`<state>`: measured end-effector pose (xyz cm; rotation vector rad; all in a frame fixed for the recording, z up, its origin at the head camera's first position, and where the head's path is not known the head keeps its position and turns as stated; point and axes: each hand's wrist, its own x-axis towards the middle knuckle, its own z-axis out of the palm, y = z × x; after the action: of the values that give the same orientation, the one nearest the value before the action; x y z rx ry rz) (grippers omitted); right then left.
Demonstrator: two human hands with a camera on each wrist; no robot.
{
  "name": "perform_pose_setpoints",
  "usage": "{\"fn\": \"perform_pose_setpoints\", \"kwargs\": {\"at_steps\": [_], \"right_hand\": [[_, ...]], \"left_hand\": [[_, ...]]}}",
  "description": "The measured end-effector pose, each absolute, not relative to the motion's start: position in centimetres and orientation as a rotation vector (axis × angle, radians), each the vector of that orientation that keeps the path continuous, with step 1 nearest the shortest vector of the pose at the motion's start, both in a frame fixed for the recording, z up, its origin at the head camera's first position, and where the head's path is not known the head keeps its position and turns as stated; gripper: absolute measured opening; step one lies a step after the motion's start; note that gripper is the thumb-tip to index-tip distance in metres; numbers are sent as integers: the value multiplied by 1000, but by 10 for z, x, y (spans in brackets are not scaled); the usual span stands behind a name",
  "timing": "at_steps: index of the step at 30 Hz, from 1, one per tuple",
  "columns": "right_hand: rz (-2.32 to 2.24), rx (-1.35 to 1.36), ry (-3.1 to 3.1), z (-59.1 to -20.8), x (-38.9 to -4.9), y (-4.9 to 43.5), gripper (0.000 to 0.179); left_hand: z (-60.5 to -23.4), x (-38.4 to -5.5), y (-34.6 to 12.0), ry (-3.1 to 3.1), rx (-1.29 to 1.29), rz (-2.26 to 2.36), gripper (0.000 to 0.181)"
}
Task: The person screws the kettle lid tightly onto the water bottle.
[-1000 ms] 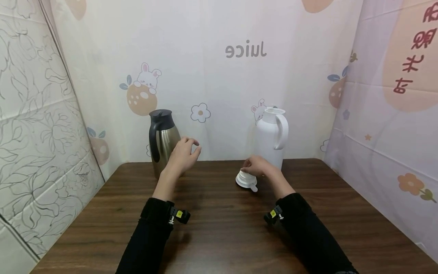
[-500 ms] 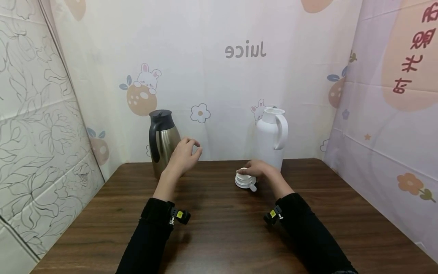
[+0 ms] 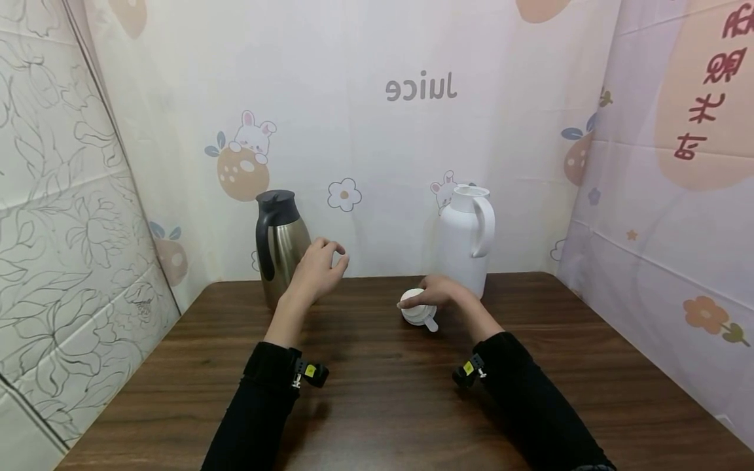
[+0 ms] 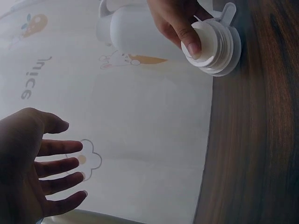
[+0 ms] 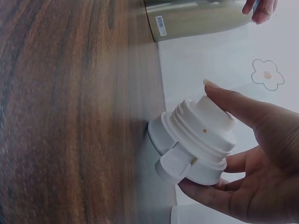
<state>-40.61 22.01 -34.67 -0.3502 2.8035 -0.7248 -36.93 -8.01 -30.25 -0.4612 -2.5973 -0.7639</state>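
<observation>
My right hand (image 3: 443, 291) holds a white jug lid (image 3: 419, 316) low over the wooden table. In the right wrist view the thumb presses the narrow end of the lid (image 5: 196, 137), and the other fingers curl under its far side. The lid is tilted, its wide rim and tab toward the table; whether the rim still touches the wood I cannot tell. Right behind stands a white vacuum jug (image 3: 462, 242), its mouth without a lid. My left hand (image 3: 318, 269), fingers apart and relaxed, hovers in front of a steel vacuum jug (image 3: 290, 245) with black lid and handle.
The brown wooden table (image 3: 377, 392) reaches back to a printed curtain (image 3: 365, 131). Further curtains close off the left and right sides. Both jugs stand near the table's back edge, one at each side.
My right thumb has moved left over the lid. The lid has shifted slightly left and tipped, showing its round narrow end. My left hand has barely moved.
</observation>
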Motion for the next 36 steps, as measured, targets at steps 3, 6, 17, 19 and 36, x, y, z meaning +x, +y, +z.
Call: {"fn": "perform_pose_setpoints", "kwargs": {"at_steps": [3, 6, 17, 19, 36], "right_hand": [[-781, -385, 2775, -348, -406, 220, 72], [-830, -415, 2758, -351, -406, 221, 76], [-1181, -491, 2636, -352, -411, 226, 67], [-1303, -504, 2557, -351, -413, 227, 60], [-2016, -826, 1807, -354, -425, 246, 34]], "left_hand": [[-303, -370, -80, -2596, -462, -761, 31], [-304, -370, -80, -2594, -462, -757, 31], [-301, -369, -79, -2587, -444, -742, 31], [-301, -369, -79, -2588, -446, -742, 31], [-300, -366, -75, -2589, -488, -781, 32]]}}
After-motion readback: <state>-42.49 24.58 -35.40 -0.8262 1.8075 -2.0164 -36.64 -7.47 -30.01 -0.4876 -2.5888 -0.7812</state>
